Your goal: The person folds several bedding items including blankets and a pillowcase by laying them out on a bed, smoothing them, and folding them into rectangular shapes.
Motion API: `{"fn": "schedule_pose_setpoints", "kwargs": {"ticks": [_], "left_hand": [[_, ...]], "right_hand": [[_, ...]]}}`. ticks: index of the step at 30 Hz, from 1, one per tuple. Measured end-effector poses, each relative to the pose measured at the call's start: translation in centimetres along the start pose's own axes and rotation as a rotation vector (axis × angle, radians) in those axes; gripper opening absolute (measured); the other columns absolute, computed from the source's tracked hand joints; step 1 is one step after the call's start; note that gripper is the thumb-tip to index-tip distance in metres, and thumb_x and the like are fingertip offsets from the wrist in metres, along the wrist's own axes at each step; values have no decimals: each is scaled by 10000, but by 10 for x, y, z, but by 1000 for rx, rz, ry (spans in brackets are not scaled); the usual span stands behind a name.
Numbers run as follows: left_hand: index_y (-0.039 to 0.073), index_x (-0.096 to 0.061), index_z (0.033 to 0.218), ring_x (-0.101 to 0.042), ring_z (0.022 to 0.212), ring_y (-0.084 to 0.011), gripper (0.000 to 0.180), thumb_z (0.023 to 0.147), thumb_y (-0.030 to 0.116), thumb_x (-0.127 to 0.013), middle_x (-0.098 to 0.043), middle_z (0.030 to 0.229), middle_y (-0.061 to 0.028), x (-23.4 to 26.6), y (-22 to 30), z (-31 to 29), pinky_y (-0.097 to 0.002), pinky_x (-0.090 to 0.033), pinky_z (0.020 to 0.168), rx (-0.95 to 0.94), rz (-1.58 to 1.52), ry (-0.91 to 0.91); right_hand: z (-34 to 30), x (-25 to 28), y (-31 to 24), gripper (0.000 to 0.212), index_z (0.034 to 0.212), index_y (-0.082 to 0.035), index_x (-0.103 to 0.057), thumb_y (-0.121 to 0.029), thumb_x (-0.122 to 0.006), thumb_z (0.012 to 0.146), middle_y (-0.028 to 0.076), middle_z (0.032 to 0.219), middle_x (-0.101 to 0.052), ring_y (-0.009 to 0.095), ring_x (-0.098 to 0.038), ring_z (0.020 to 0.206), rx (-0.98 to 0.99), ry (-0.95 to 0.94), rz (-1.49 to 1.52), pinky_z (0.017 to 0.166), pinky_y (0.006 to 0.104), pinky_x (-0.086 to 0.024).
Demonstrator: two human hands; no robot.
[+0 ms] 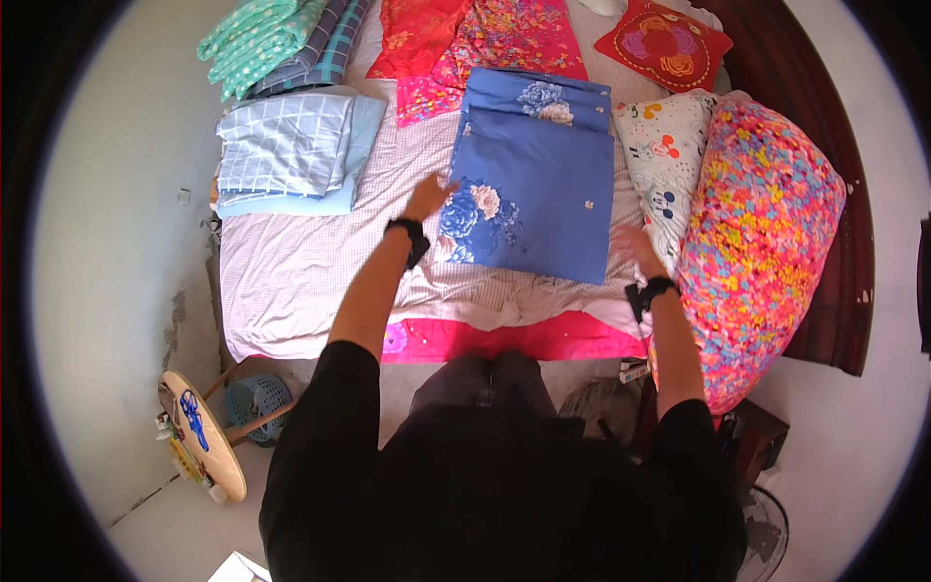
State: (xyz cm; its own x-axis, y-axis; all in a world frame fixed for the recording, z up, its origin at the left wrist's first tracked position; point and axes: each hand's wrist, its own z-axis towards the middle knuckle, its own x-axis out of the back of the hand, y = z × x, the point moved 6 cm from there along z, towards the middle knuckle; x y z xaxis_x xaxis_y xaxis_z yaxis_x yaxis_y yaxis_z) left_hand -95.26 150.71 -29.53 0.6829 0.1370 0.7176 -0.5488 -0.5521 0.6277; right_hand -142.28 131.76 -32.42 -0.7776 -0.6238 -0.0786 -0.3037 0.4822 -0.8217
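Note:
A blue cotton sheet [543,184] with blue and white flower prints lies folded into a flat rectangle on the bed, with more folds at its far end. Beside its left edge is my left hand [429,197], fingers stretched toward the cloth. My right hand [636,249] hovers by the lower right edge, slightly blurred, its fingers extended and nothing visible in them. Whether the left fingertips touch the fabric I cannot tell. Both wrists wear black bands.
Folded checked and green bedding [286,145] is stacked at the left. Red floral cloths [524,34] lie beyond the blue sheet. A cartoon-print pillow [664,145], a large multicoloured bundle [761,233] and a red cushion [664,44] line the headboard side. A round wooden stool [228,461] stands lower left.

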Motion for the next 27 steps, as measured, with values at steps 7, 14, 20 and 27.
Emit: {"fn": "schedule_pose_setpoints", "kwargs": {"ticks": [7,14,20,27], "left_hand": [[-7,-548,1071,-612,909,-259,570,690,367,-750,-645,960,-140,-146,-115,-20,-350,-469,814,80,107,285],[-38,-425,1190,-562,1002,-310,742,659,340,-780,-582,1060,-209,-190,-150,-21,-366,-447,849,312,-380,120],[-14,-404,1170,-588,930,-303,758,650,385,-784,-594,1007,-213,-197,-184,-31,-383,-458,803,416,-352,246],[-13,-592,838,-554,631,-181,429,690,355,-755,-610,706,-96,-192,-172,-45,-331,-442,607,446,-332,272]], "right_hand": [[46,39,196,698,1188,37,-480,-412,-720,711,147,1062,-580,206,-577,926,-252,345,-411,763,306,-481],[80,10,209,785,1154,90,-462,-410,-788,646,199,1077,-570,269,-570,968,-244,475,-198,817,344,-456],[88,11,210,720,1102,76,-488,-394,-790,648,188,1033,-582,268,-576,922,-90,559,-189,793,357,-457],[72,16,209,530,1080,50,-520,-265,-753,722,121,1002,-600,193,-569,882,-91,496,-218,780,309,-451]]}}
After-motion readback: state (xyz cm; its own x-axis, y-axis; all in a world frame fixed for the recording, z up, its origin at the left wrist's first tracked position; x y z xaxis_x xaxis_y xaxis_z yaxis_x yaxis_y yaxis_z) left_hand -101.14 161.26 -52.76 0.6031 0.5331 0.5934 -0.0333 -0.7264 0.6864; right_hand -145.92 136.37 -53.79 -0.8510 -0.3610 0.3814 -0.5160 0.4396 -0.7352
